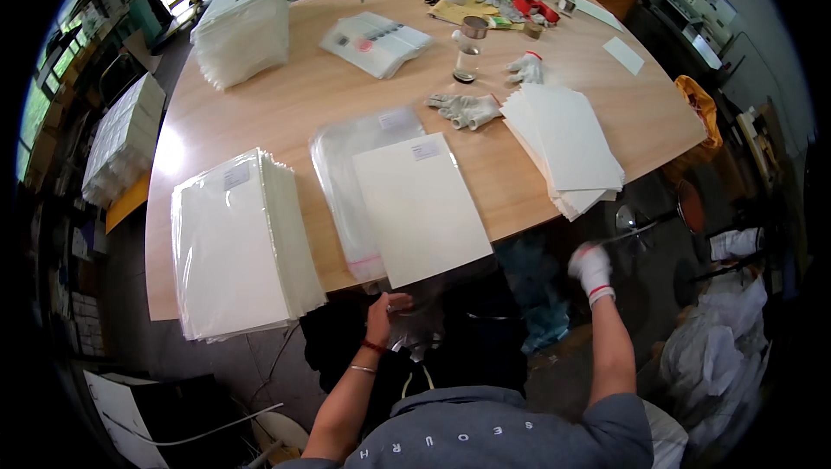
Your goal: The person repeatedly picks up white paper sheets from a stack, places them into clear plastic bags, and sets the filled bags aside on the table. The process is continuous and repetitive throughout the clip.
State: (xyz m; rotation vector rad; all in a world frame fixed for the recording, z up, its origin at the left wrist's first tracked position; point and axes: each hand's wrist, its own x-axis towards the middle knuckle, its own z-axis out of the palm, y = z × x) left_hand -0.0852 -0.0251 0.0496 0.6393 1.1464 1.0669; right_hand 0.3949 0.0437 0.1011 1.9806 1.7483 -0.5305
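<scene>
My bare left hand [385, 315] is just below the table's front edge, its fingers stretched to the right. It is beside clear plastic [422, 326] hanging over my lap; whether it touches the plastic is unclear. Above it, a white sheet [422, 209] with a small label at its top lies partly over a stack of clear plastic sleeves [342, 192] and reaches past the edge. My right hand [592, 268], in a white glove, is off the table at the right, closed and motion-blurred. A thin pale line runs from near it toward a stool; what it grips is hidden.
Sleeved white sheets [229, 248] are piled at the left, loose white sheets [567, 144] at the right. Behind are work gloves [466, 110], a glass jar [466, 62], more sleeves [374, 43] and a tall stack [242, 28]. A stool [690, 205] and crumpled plastic [714, 339] are at the right.
</scene>
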